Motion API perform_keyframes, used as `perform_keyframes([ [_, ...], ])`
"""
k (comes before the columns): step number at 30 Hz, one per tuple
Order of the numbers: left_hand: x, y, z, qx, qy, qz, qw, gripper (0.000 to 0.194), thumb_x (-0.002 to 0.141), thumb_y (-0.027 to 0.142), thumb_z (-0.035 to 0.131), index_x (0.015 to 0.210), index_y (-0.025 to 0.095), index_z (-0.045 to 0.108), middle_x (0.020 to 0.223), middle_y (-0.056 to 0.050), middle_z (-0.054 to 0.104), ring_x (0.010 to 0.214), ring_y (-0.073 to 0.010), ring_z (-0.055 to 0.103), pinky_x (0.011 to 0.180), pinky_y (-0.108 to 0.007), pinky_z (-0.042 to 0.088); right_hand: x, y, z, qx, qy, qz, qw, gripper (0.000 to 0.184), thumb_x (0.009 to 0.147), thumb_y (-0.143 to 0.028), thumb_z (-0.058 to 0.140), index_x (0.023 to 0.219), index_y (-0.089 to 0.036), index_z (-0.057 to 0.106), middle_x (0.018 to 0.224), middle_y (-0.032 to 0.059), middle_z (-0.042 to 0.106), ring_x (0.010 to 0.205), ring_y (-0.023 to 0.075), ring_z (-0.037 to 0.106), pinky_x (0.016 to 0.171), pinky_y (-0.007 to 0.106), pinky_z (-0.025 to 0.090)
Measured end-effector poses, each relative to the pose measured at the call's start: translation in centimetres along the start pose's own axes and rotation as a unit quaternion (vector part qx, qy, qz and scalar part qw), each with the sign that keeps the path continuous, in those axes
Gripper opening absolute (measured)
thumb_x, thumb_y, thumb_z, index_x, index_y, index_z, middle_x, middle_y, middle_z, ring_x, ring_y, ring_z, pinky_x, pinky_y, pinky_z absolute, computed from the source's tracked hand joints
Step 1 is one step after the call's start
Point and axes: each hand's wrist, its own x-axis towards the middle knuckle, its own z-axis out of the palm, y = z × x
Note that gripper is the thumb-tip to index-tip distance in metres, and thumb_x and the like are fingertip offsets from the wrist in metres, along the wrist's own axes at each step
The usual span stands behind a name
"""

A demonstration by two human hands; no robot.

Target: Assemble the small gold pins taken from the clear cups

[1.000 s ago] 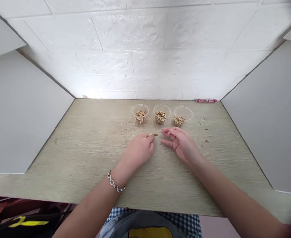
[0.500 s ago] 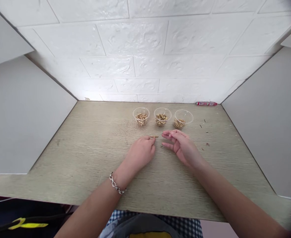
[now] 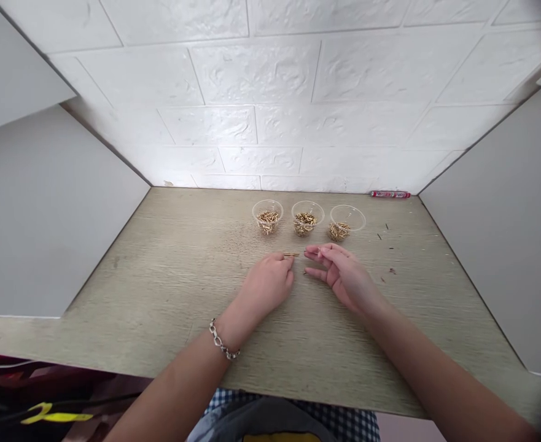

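My left hand (image 3: 269, 282), a chain bracelet on its wrist, is closed with its fingertips on a thin gold-coloured metal pin (image 3: 291, 254) just above the table. The pin's free end points right, towards my right hand (image 3: 344, 273). There the thumb and index fingertip are pinched together while the lower fingers stick out to the left; anything between the tips is too small to make out. Beyond the hands stand three clear plastic cups: the left cup (image 3: 268, 221), the middle cup (image 3: 303, 228) and the right cup (image 3: 339, 231), each holding many small gold-coloured metal pieces.
Several dark slivers (image 3: 379, 236) are scattered on the wooden table (image 3: 182, 276) right of the cups. A red marker-like tube (image 3: 390, 194) lies against the white brick-pattern wall (image 3: 279, 123). Grey panels close off the left and right sides.
The whole view has shifted slightly, so the table and cups sit a little farther right. Both hands keep nearly the same pose, and the pin stays at my left fingertips.
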Motion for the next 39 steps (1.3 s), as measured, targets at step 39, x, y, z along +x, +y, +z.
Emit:
perform_keyframes([
  [39,-0.30,-0.32,0.22,0.021,0.019,-0.004,1.000,0.028,0.084,0.015,0.036,0.095,0.015,0.062,0.083,-0.006,0.061,0.082,-0.0203,0.059,0.075,-0.031,0.047,0.29,0.53,0.05,-0.016,0.006,0.024,1.000,0.012,0.067,-0.027,0.067,0.067,-0.019,0.059,0.101,0.0044,0.062,0.100,0.0206,0.058,0.071,0.031,0.053],
])
